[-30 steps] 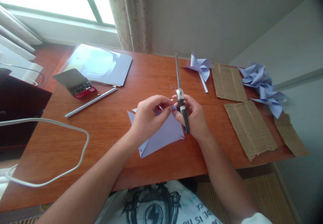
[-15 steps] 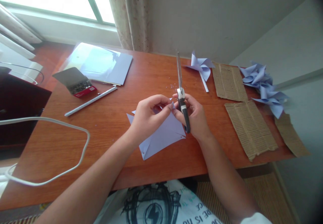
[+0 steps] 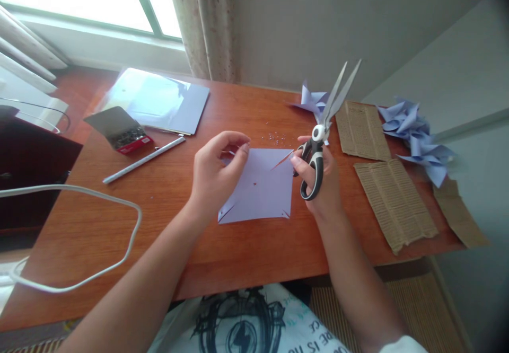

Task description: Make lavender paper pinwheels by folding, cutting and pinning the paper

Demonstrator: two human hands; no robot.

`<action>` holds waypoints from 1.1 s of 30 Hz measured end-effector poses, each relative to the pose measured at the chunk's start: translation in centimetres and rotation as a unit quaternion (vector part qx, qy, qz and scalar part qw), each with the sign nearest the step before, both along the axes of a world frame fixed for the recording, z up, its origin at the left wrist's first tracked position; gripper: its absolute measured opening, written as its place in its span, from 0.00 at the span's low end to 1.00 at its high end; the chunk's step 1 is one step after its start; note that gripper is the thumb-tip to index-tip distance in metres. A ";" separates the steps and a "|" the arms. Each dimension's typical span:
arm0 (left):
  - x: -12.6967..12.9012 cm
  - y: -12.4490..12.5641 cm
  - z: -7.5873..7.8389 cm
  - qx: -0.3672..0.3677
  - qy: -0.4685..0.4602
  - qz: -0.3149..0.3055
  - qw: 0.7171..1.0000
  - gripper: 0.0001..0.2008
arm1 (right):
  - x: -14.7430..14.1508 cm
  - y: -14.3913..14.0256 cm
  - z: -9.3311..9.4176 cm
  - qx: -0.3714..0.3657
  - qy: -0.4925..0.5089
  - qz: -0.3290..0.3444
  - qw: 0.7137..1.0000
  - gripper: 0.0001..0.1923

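A square lilac sheet of paper [image 3: 262,196] lies in front of me, with slits cut in from its corners and small holes near its centre and corners. My left hand [image 3: 218,170] covers its left side, thumb and fingertips closed at the upper left corner. My right hand [image 3: 324,183] is just past the paper's right edge, holding black-and-white scissors [image 3: 317,135]. The scissor blades point up and away, slightly apart. The right thumb is close to the slit at the upper right corner.
Tiny paper scraps [image 3: 274,137] lie beyond the sheet. A paper pinwheel [image 3: 312,98], corrugated cardboard pieces [image 3: 393,199] and more pinwheels [image 3: 427,151] are to the right. Leftward are a rolled paper stick [image 3: 143,159], a red box of pins [image 3: 133,141], a folder [image 3: 194,109] and a white cable [image 3: 135,226].
The paper has flattened and turned square to me. My left hand has moved left; my right hand has moved right, turning the scissors so the blades show parted.
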State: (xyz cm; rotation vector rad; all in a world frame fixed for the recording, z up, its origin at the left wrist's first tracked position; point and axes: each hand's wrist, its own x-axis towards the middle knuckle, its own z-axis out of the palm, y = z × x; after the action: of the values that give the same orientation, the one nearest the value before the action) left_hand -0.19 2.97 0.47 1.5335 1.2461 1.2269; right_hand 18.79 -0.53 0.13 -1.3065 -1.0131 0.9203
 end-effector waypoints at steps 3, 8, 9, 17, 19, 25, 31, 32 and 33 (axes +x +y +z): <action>-0.5 0.4 0.4 -0.005 -0.026 0.042 0.999 0.05 | 0.7 0.2 -0.3 0.005 -0.014 -0.014 1.000 0.16; -0.3 0.3 0.8 -0.075 -0.090 0.027 0.993 0.07 | 1.4 0.2 -0.7 0.013 -0.006 -0.028 1.000 0.17; -0.2 0.2 0.7 -0.098 -0.104 0.014 0.990 0.08 | 1.5 0.2 -0.7 0.014 0.004 -0.030 0.999 0.18; 0.4 0.2 0.5 -0.237 -0.207 -0.050 0.948 0.22 | 1.4 -0.3 -0.5 0.020 0.011 0.001 1.000 0.17; 0.4 0.2 0.6 -0.268 -0.237 -0.058 0.932 0.23 | 1.3 -0.3 -0.4 0.021 0.007 0.003 1.000 0.18; 0.0 0.6 0.6 -0.323 -0.314 -0.073 0.890 0.22 | 1.5 -0.6 -0.5 0.013 -0.030 0.046 0.998 0.20; -0.2 0.9 0.2 -0.382 -0.385 -0.076 0.837 0.17 | 1.7 -0.8 -0.8 0.008 0.017 0.088 0.996 0.20; -0.2 0.9 0.2 -0.378 -0.390 -0.072 0.836 0.16 | 1.8 -0.8 -0.8 0.005 0.023 0.094 0.995 0.20; -0.1 0.8 0.2 -0.370 -0.395 -0.067 0.838 0.15 | 1.8 -0.8 -0.9 0.000 0.026 0.097 0.995 0.19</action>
State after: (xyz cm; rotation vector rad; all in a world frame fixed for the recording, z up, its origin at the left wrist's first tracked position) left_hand -0.28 3.80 0.72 0.4368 0.8518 0.9425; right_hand 20.55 -1.33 -0.72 -1.1930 -1.1138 1.0951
